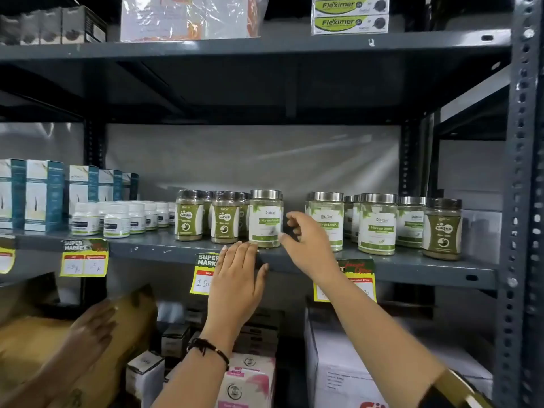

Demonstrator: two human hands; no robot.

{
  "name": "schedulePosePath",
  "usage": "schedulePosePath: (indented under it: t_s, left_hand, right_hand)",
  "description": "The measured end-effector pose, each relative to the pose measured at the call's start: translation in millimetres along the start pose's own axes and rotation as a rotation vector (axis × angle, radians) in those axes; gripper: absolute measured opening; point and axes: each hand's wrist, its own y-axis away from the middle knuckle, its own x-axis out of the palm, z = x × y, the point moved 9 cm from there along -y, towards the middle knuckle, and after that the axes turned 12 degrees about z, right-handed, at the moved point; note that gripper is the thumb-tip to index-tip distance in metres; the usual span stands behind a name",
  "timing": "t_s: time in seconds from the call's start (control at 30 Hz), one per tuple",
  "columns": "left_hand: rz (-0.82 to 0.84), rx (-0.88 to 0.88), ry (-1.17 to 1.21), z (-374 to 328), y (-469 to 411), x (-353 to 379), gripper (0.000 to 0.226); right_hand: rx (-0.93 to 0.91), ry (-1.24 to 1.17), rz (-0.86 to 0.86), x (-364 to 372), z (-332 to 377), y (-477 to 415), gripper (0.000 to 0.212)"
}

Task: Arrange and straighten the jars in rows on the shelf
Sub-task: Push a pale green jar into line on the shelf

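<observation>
Green-labelled jars with metal lids stand on the grey shelf (153, 248). A white-labelled moringa jar (265, 218) stands at the shelf's middle, with two Gaska jars (188, 215) to its left. More jars (376, 225) stand in a loose group to the right. My left hand (237, 278) lies flat with fingers together against the shelf's front edge, fingertips just below the moringa jar. My right hand (306, 245) hovers with fingers spread just right of that jar, holding nothing.
Small white bottles (116, 220) and teal boxes (44, 195) fill the shelf's left part. Price tags (84, 259) hang from the shelf edge. Boxes (347, 372) sit on the shelf below. Another person's hand (91, 328) rests on a brown package at lower left. A perforated upright (521, 201) bounds the right.
</observation>
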Motion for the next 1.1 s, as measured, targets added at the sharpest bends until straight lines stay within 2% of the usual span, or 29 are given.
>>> schedulePosePath:
  t_s: [0.07,0.17,0.3,0.5,0.63,0.8,0.97,1.1]
  left_hand:
    - [-0.021,-0.002,0.011,-1,-1,-4,0.046]
    - [-0.043,-0.005,-0.015,-2,0,-4,0.044]
    - [-0.057,-0.004,-0.034,-3,1,-7,0.042]
    - [-0.047,-0.013,-0.015,-3,1,-6,0.041]
    - [-0.038,-0.023,-0.014,-1,0,-6,0.042]
    - [-0.049,-0.041,-0.015,1,-1,-2,0.045]
    - [-0.141,-0.068,0.029,1,-1,-5,0.044]
    - [-0.187,-0.079,0.051,-3,0,-5,0.042]
  right_hand:
    - [0.052,-0.006,0.017,6,1,-19,0.046]
    - [0.182,-0.167,0.052,18,-3,-44,0.064]
    - [0.252,-0.242,0.031,33,-11,-55,0.063]
    - [0.233,-0.162,-0.092,25,-10,-49,0.057]
    - [0.151,-0.138,-0.183,-3,3,-28,0.053]
    - [0.1,-0.265,-0.218,-59,-1,10,0.054]
    - [0.254,-0.061,-0.406,-148,-38,69,0.051]
    - [0.455,0.3,-0.579,-207,-67,113,0.06]
